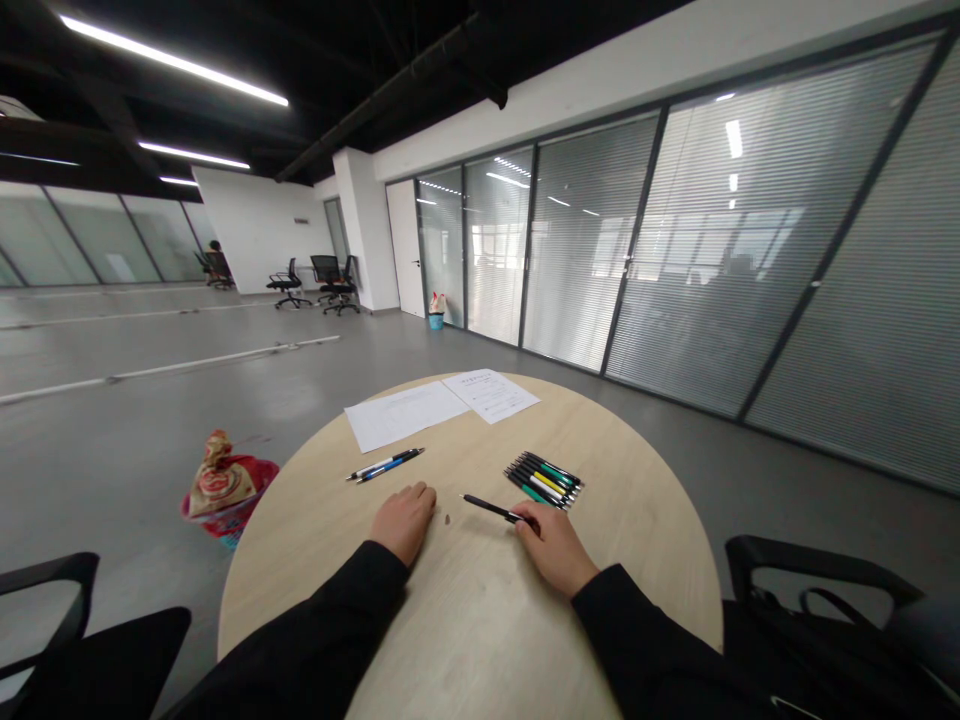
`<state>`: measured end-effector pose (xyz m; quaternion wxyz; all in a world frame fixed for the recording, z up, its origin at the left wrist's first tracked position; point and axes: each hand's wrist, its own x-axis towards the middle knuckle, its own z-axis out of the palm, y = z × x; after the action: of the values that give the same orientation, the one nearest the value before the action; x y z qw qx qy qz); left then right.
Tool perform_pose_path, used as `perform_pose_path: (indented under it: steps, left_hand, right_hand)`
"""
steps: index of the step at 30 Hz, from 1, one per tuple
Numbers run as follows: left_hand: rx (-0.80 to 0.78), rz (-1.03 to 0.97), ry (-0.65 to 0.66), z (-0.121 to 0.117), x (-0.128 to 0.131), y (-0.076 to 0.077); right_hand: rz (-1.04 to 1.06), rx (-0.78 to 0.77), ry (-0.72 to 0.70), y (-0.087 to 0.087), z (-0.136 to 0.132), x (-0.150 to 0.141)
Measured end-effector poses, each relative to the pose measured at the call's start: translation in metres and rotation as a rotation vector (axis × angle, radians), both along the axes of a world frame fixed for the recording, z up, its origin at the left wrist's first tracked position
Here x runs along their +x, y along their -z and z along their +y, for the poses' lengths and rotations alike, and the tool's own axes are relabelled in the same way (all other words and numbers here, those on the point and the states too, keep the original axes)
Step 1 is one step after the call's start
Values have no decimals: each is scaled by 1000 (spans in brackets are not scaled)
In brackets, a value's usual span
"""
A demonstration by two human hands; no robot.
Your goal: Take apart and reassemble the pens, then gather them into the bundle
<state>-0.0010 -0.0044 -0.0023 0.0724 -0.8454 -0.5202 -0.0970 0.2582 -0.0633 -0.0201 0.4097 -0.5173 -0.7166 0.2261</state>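
Observation:
My right hand rests on the round wooden table with its fingers closed on the near end of a black pen, which points away to the left. My left hand lies on the table beside it, fingers curled under with nothing visible in them. A small dark speck lies on the wood between the hands. Just beyond my right hand is a row of several pens laid side by side. Two more pens lie past my left hand.
Two white paper sheets lie at the table's far edge. A red bin with a tied bag stands on the floor to the left. Black chairs flank me. Glass partitions with blinds run along the right, and office chairs stand far back.

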Motion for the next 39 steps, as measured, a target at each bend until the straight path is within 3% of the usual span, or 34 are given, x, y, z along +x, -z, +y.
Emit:
perform_pose_path:
  steps: [8,31,39]
  left_hand:
    - [31,-282,129,-5,3,-1]
    - [8,-354,237,-10,9,-2]
    - [-59,-514,323,-11,8,-2]
  right_hand:
    - [-15,2,1,0,0,0]
    - [6,21,-26,0,-1,0]
    - [12,24,-30,-1,-2,0]
